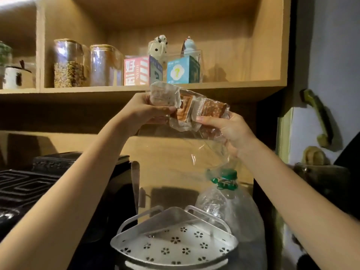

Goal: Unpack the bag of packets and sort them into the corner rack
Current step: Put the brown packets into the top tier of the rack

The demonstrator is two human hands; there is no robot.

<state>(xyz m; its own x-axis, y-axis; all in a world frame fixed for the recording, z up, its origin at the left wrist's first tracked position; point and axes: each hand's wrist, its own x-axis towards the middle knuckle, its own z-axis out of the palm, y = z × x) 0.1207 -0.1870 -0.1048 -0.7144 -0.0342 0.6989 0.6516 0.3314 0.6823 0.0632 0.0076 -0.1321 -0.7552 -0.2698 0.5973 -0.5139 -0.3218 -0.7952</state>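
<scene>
While raised in both hands: clear bag (196, 141) of packets (194, 109), held up in front of the wooden shelf edge (214, 85), high above the corner rack (175, 244).
Left hand (150, 110): closed around the left end of the bundle, thumb on the near side, fingers wrapped behind and pinching one pale packet (164, 94) at the bag's mouth.
Right hand (228, 131): gripping the right end from below, fingers curled together into the crumpled plastic, thumb pressed along the near face.
Bag: loose clear film hanging down from the right hand, tail reaching near the green cap of a large bottle (227, 203).
Packets: brown and orange ones bunched inside, lying roughly level between the hands.
Corner rack: white, flower-shaped holes in its tray, near centre at the bottom, tray bare.
Bottle: just right of and behind the rack.
Shelf above: two glass jars (87, 65) at left, two small boxes (161, 70) at centre with figurines behind.
Far left, low: dark appliance (39, 184).
</scene>
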